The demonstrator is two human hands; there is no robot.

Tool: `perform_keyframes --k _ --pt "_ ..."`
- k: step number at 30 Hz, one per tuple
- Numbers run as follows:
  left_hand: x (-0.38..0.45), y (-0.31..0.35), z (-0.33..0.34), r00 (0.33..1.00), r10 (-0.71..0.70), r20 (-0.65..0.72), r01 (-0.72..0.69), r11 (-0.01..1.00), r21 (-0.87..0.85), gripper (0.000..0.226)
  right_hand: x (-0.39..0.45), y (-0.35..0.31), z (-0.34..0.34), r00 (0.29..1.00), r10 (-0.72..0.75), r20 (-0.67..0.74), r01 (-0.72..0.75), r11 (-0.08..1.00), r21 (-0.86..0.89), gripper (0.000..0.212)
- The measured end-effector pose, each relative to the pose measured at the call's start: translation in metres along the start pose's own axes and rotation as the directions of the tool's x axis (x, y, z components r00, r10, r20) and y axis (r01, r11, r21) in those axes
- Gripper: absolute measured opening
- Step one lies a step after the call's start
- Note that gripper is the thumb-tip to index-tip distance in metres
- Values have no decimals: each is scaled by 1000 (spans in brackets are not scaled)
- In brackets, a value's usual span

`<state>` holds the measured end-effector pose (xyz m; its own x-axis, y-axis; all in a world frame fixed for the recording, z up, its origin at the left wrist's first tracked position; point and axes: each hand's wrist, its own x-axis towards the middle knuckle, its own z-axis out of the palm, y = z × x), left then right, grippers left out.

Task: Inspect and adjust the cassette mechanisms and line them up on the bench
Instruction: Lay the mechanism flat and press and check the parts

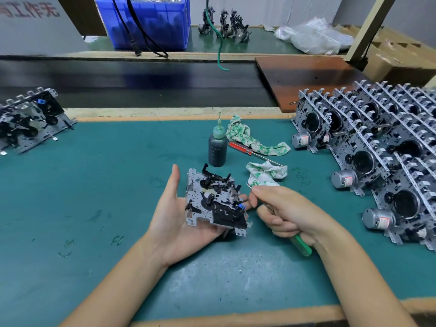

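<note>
A cassette mechanism [215,201], a perforated metal plate with black plastic parts and a small blue piece, lies on the palm of my left hand [179,220], thumb up at its left edge and fingertips showing under its right side. My right hand [290,213] grips a green-handled screwdriver [300,245], its thin shaft running up through the fist toward the mechanism's right edge; the tip is hidden. Several mechanisms [377,147] with round motors stand in leaning rows on the right. A few more mechanisms [28,121] lie flat at the far left.
A dark oil bottle [217,147] with a needle tip stands behind the held mechanism. A red screwdriver [245,149] and two green-patterned rags [254,138] lie beside it. Farther back run a black conveyor belt [141,79], a brown board [304,76] and a blue crate [151,22].
</note>
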<state>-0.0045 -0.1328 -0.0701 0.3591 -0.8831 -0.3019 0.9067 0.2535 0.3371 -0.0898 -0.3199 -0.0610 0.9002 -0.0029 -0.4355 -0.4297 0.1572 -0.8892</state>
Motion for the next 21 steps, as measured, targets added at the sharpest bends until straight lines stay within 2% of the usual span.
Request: perform_keyframes --k 5,17,21 --pt "0 -1 -2 998 12 56 -8 998 -62 105 -2 0 1 1000 -11 6 11 1000 -4 31" --pt "1 -2 -8 998 40 50 -37 998 -60 104 -4 1 -1 1000 -12 19 12 1000 -1 32" --pt "0 -2 -9 1000 23 17 -23 1000 -4 104 -4 1 1 999 -23 44 23 1000 1 36"
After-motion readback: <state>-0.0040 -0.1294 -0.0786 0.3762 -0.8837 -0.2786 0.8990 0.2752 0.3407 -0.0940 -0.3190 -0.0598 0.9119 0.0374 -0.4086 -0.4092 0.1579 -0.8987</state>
